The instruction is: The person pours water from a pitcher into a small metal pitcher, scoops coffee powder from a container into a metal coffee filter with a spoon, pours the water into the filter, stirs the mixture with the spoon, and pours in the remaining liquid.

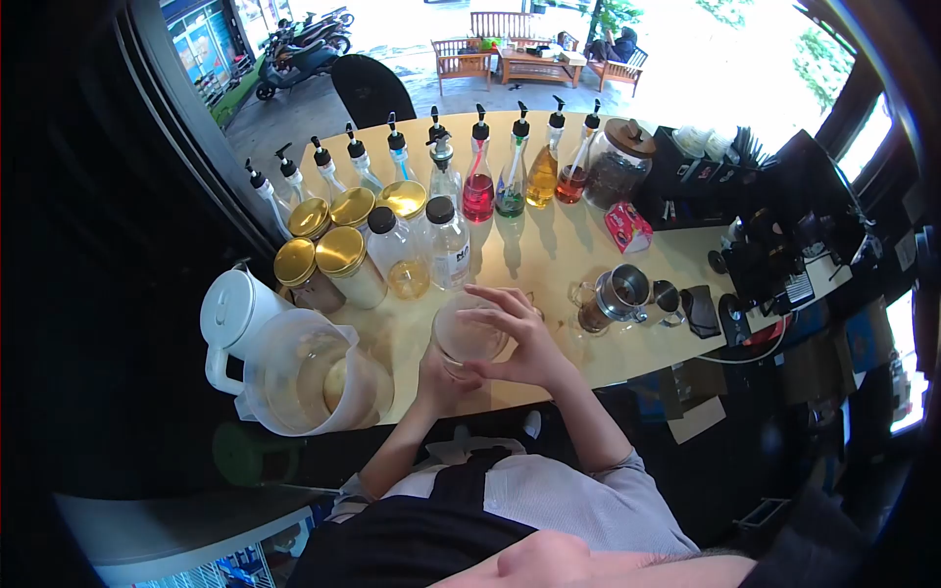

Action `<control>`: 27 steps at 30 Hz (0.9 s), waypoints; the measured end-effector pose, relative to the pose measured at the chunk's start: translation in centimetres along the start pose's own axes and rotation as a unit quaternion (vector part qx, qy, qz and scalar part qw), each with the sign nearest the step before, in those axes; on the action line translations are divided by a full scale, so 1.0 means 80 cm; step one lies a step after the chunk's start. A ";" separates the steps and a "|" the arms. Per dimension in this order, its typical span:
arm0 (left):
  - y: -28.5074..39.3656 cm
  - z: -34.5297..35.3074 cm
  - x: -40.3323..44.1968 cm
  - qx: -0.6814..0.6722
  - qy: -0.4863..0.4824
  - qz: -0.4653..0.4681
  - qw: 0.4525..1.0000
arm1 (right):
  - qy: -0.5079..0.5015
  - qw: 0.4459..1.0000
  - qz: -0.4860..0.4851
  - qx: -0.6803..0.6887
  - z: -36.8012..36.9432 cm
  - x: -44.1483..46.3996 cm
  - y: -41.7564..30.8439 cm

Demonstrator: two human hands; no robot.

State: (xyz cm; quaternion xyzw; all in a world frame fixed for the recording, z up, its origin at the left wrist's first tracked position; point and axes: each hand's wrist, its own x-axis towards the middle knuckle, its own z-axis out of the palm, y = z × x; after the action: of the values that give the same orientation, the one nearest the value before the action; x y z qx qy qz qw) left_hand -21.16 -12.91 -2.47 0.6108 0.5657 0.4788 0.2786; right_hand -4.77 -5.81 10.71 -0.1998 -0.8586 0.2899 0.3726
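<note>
Right hand point(521, 340) arches with fingers spread over the right side of a clear vessel point(457, 325), thumb near its base; whether those fingertips press on it cannot be told. Left hand point(443, 382) is wrapped about the vessel's lower part, most of its fingers hidden. Held at the centre of the frame, the vessel is rounded and see-through, its rim and contents hard to make out. Just above it stand smooth bottles with black caps point(449, 247), one lettered but only partly readable. To the left are jars with shiny gold lids point(343, 251) and, lower left, a cloudy plastic pitcher point(270, 377) with a wide mouth. Pump bottles point(478, 196) curve across the upper middle, some overlapped by the jars. Right of centre sits a metal pot point(624, 286). Bare pale tabletop point(564, 257) opens between hands and pot — its near edge runs just below the hands, partly covered by the forearms.
</note>
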 end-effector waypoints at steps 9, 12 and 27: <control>0.019 0.000 0.011 -0.151 -0.003 0.012 0.988 | -0.001 0.994 0.031 -0.109 0.010 0.006 -0.025; 0.005 0.000 0.005 -0.124 -0.030 -0.047 0.991 | -0.009 0.989 0.041 -0.144 0.012 0.010 -0.029; -0.018 -0.003 0.004 -0.119 -0.062 -0.008 0.991 | 0.114 0.989 0.013 -0.098 0.042 -0.002 -0.012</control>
State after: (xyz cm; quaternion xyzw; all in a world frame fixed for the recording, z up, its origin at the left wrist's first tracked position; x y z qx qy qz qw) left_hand -21.99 -12.32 -3.59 0.5972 0.4912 0.5013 0.3882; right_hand -7.32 -7.79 9.45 -0.2780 -0.8323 0.1840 0.4428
